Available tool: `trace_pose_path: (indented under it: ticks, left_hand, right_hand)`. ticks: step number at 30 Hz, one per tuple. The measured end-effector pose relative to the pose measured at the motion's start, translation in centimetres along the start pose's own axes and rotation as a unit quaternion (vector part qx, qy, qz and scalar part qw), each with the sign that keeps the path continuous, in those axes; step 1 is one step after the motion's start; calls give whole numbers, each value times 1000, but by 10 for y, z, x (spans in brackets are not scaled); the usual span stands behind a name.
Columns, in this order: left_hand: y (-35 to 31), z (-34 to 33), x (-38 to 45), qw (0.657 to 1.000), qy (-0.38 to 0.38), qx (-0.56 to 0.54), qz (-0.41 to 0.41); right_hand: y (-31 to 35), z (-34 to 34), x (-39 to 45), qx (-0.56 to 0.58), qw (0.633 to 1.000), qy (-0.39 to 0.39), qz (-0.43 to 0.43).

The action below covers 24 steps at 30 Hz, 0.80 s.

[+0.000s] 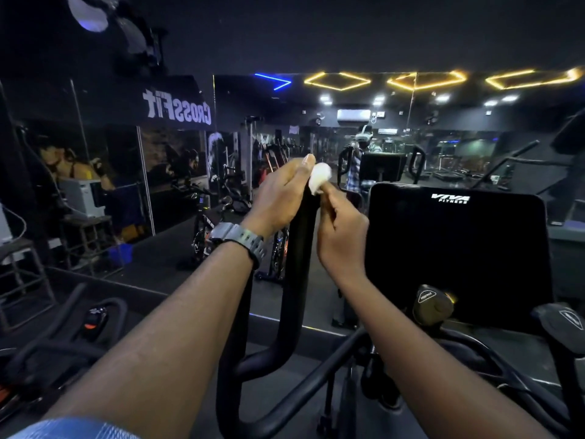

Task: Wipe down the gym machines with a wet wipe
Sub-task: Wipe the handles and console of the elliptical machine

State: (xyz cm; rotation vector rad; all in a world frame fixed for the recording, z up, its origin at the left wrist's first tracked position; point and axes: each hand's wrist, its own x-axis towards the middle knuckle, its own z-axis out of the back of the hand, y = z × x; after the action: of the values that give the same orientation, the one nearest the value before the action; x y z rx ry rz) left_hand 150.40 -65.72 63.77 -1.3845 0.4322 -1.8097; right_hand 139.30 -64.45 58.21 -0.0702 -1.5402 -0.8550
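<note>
Left hand (278, 191) gripping top of upright black padded machine handle (299, 248), right hand (340, 231) pinching crumpled white wet wipe (319, 178) against it.

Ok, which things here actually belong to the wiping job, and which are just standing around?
In the job:
- wet wipe, pinched by the right hand
- black handlebar, gripped near its top by the left hand

Standing around:
- dark console screen
- grey wristwatch
- blue bin
- mirror wall
</note>
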Motion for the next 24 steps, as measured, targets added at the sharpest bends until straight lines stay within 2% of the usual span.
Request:
trace_pose_path:
  ticks: [5,8,10,12,19,22,24]
  left_hand:
    - [-1,-2,0,999,18,30,-12]
    - [-1,1,0,1000,17,-1,-9]
    - [-1,2,-2,1000,19,-11,-9]
    - [0,1,-2,1000,17,-17,-13]
    - [7,1,7,998,-23,-66,-3]
    - [3,1,2,998,-14,-64,-1]
    - [2,2,0,996,-14,-86,-6]
  right_hand:
    - [6,-5,31,-36,998,5,-56]
    - [14,-10,24,-63,995,38,64]
    - [0,5,8,-124,976,80,157]
    - [-16,19,6,-174,956,86,219]
    - [3,-19,32,-232,945,138,186]
    - [-11,-9,30,-246,921,142,266]
    - [-18,-1,24,-267,884,152,352]
